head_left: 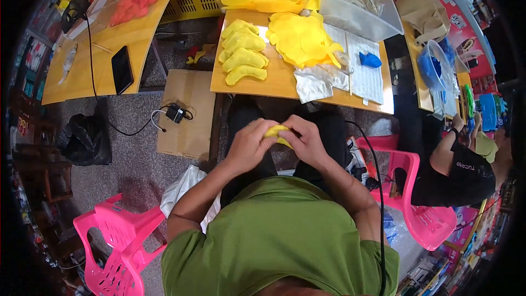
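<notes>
Head view: at frame centre, left hand [249,145] and right hand [307,142] each pinch one yellow piece [276,131] in a closed grip above the lap, below the worktop [282,79]; folding likely benefits from aligned edges and even pressure.

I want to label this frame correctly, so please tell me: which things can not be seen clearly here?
- Yellow piece, head view: mostly covered by the left hand and right hand; its full shape is hidden.
- Clear bin, head view: its contents are too blurred to identify.
- Neighbouring person's hand, head view: near the bent rim, too small to tell what it touches.
</notes>
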Demonstrator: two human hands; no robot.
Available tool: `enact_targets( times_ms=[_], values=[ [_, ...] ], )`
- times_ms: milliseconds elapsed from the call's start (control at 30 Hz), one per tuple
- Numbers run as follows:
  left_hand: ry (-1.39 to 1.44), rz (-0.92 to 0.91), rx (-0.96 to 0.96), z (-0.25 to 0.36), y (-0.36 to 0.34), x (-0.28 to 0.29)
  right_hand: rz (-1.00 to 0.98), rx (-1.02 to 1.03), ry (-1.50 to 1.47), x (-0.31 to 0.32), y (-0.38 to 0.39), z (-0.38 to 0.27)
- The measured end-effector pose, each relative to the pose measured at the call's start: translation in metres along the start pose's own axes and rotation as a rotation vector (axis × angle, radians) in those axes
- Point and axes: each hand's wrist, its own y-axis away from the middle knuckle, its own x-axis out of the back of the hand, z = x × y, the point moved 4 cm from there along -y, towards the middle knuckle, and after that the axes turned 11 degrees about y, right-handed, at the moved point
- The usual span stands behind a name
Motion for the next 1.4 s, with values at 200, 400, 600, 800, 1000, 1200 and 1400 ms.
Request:
enact_targets(
  times_ms=[200,400,600,800,1000,1200,1400],
  values=[
    [-0.357,0.187,-0.157,-0.021,-0.061,0.053,0.188,-0.032,-0.077,-0.014,-0.092,0.018],
    [-0.580,0.434,-0.309,-0.028,-0.126,0.096,0.289,0.056,-0.052,-0.017,-0.186,0.030],
    [-0.825,0.375,-0.184,-0.080,-0.142,0.084,0.433,0.151,0.564,-0.029,-0.203,0.038],
    [-0.869,0.414,-0.177,-0.068,-0.136,0.081,0.388,0.138,0.295,0.026,-0.190,0.037],
    [-0.698,0.329,-0.426,-0.030,-0.109,0.037,0.576,-0.090,0.335,0.135,-0.173,0.060],
    [-0.500,0.146,-0.457,-0.034,-0.091,-0.009,0.298,0.007,0.893,0.102,-0.163,0.073],
    [-0.378,0.102,-0.340,-0.035,-0.084,-0.014,0.183,0.022,1.165,0.097,-0.156,0.089]
  ],
)
